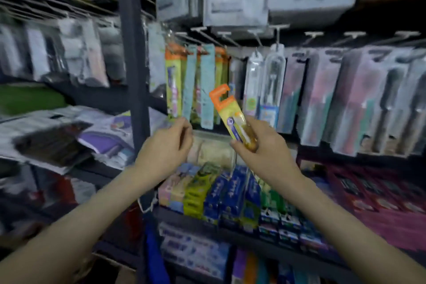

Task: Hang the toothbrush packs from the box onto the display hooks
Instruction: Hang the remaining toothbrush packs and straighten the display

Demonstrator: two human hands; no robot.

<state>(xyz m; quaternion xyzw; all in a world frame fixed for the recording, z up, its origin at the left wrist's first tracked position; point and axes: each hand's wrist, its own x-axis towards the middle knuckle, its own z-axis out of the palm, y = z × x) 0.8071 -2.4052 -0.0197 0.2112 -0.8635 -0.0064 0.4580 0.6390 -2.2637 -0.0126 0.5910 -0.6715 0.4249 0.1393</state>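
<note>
**Desk:** Where's the pack right now?

**Me:** It's in my right hand, with thumb and fingers clamped round its lower half. The toothbrush pack tilts with its orange hang tab toward eleven o'clock, and it's not yet on the display hooks up at twelve.

**Desk:** And your left?

**Me:** My left hand sits at nine o'clock of the pack, fingers curled beside the bottom of the hanging teal packs. I can't tell whether it pinches anything.

**Desk:** What worries you?

**Me:** I'm gripping low, so I reckon the tab may wobble and miss the hook tip. It could also knock the orange-topped packs loose. My feed is smeared too, so I could pick the wrong hook.

**Desk:** Any brand readable?

**Me:** None. There's print on the pack and on the toothpaste boxes at six o'clock, but all of it is too blurred.
</note>
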